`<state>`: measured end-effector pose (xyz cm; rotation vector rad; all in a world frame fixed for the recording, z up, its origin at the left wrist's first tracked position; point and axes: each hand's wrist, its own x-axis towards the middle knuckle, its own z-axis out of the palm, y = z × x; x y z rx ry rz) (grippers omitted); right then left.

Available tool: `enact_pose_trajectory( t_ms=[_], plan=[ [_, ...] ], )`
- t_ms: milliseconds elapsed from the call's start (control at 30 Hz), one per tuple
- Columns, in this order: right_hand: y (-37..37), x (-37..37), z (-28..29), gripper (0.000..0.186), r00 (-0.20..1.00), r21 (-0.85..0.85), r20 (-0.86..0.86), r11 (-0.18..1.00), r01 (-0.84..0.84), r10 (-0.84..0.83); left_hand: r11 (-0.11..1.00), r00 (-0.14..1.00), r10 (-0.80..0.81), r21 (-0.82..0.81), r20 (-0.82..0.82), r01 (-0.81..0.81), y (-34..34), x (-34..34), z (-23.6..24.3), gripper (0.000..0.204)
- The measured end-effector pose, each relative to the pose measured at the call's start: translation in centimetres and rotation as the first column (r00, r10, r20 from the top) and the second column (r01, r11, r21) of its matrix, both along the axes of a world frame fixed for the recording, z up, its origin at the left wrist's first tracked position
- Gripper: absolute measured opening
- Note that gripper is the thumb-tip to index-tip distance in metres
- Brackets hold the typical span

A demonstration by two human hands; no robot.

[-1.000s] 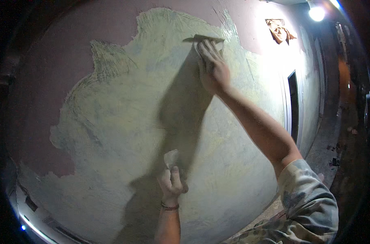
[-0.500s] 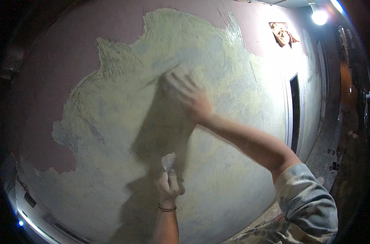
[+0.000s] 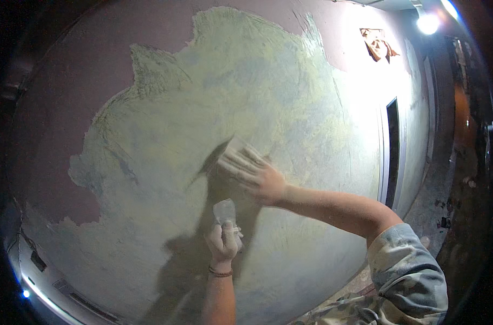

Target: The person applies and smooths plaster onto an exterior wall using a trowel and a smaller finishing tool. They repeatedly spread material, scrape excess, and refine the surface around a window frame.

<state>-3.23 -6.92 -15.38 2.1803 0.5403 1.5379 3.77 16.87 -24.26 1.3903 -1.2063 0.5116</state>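
Note:
In my left hand (image 3: 223, 241), low in the middle, I grip a small putty knife (image 3: 224, 210) with its pale, smeared blade pointing up. My right hand (image 3: 257, 176) reaches in from the right, fingers long and pressed together over a flat pale scraper (image 3: 234, 144) against the wall (image 3: 165, 130). Only the scraper's edge shows past the fingertips; the rest is hidden under them. Both hands are dusted whitish. Greenish-white putty (image 3: 290, 92) covers most of the wall, ending in a ragged border against bare mauve paint (image 3: 51, 146).
At the upper right, a bright lamp (image 3: 427, 24) glares over the wall. Brown crumpled material (image 3: 377, 44) fills a small wall opening. A tall dark opening (image 3: 392, 151) with a pale frame stands to the right. A lit strip (image 3: 46, 306) runs along the lower left.
My right hand has moved down the wall with the scraper, closer to my left hand. My left hand has turned slightly, showing more of the putty knife's blade.

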Motion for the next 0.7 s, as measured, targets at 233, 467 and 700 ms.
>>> enact_pose_trajectory(
  t_ms=[233, 467, 700],
  plan=[
    [-6.5, -2.8, 6.2, 0.062, 0.939, 0.454, 0.329, 0.889, -0.06, -0.104, 0.983, 0.942, 0.164, 0.031, 0.293, -0.181, 0.5, 2.0, -0.5, 0.031],
    [0.4, -0.9, -1.3, 0.053, 0.978, 0.207, -0.001, 0.957, -0.204, 0.209, 0.988, 0.969, 0.147, -0.067, 0.199, -0.136, -0.2, 1.4, -0.7, 0.04],
    [-6.2, -2.0, 7.7, 0.06, 0.904, 0.584, 0.407, 0.799, -0.147, -0.13, 0.948, 0.863, 0.302, -0.032, 0.406, -0.317, 0.5, 2.0, 0.1, 0.048]
  ],
)
